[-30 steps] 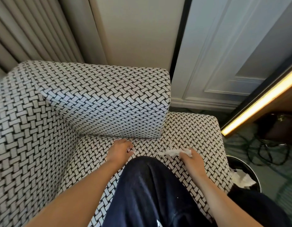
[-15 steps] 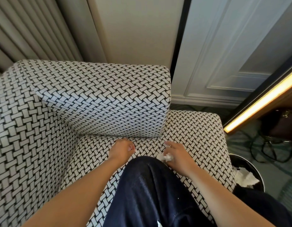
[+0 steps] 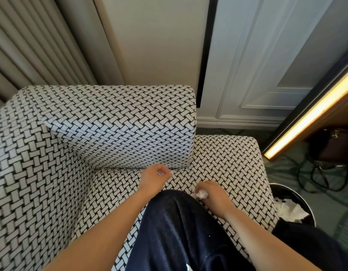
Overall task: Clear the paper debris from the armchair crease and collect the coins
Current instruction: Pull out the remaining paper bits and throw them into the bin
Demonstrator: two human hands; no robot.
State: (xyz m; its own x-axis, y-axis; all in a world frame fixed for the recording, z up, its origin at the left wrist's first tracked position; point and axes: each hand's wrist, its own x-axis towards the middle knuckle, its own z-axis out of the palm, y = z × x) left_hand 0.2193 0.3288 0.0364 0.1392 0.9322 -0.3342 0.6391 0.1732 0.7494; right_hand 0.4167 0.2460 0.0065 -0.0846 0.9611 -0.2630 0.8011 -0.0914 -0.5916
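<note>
Paper wad (image 3: pixel 202 194) was pinched in my right hand (image 3: pixel 213 192), mid-frame; left hand (image 3: pixel 154 176) curled at the crease (image 3: pixel 118 168), contents undeterminable. I judged firm compression would prevent shedding scraps.

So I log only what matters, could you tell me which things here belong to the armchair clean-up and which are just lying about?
Job:
armchair
crumpled paper, gripped by the right hand
left hand, curled at the crease
bin holding discarded paper

Lying about:
cables
brown bag
curtain
</note>
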